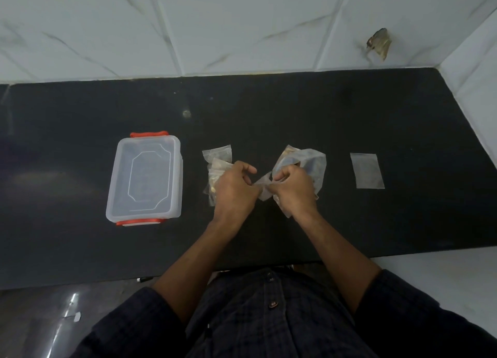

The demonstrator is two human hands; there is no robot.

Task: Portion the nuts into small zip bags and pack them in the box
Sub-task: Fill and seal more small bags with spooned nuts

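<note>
Box: a clear plastic rectangular box with orange clip handles (145, 178) sits at centre left of the frame on the black counter (349, 223), its lid on; no bags show through it.
Filled bags: a small heap of clear zip bags with pale nuts inside (216, 159) lies just right of the box, partly hidden under the left hand.
Left hand: the left hand (235, 186) is at frame centre, fingers curled, thumb and fingertips pinching one edge of a small clear zip bag (265, 186).
Bag in hand: that small bag spans the gap between both hands, held just above the counter; whether it holds nuts yet I cannot tell.
Right hand: the right hand (293, 189) pinches the bag's other edge, fingers curled.
Supply bag: a larger crumpled clear plastic bag of nuts (309, 161) lies behind the right hand.
Spare: a flat empty clear zip bag (367, 170) lies at centre right, well apart.
Handling: the bags look light, limp and slippery, so they likely sag under the nuts; best held by the stiffer zip strip at the mouth, both corners. The box looks rigid; take it by the sides or clips.
</note>
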